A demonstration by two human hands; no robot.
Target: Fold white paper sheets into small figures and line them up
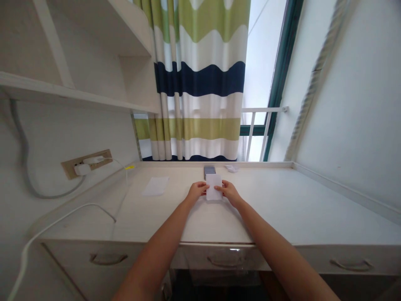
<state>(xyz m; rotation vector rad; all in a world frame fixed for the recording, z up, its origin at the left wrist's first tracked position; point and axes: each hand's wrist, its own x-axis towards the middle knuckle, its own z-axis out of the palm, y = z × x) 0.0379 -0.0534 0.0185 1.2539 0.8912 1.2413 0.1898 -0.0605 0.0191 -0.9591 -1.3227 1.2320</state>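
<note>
A pale counter [291, 205] spreads across the view, its far right side running up to the wall. Behind it hangs a striped curtain [213, 79], cut off at the top and covering part of the window [263, 54]. A shelf unit [94, 95] juts in at upper left, its upper part outside the view. Below the counter's front edge are drawers with handles; the person's forearms cross that edge and hide parts of the fronts, and the space underneath is too dark to read. A white cable [59, 220] leaves at the left border. At left on the counter lies a flat white sheet [156, 186], its markings, if any, illegible.

The left grip [197, 191] and the right grip [230, 192] hold a white slip [214, 187] between them, over the counter's middle, each grasping one side edge. Both thumbs show on the near face; the fingers behind are partly hidden. Whether the slip is one layer or several, and whether it touches the counter, cannot be told. Just beyond it, a grey object [209, 169] is partly covered by its top edge. Near that lies a small, crumpled whitish scrap [232, 168], blurred in outline.
</note>
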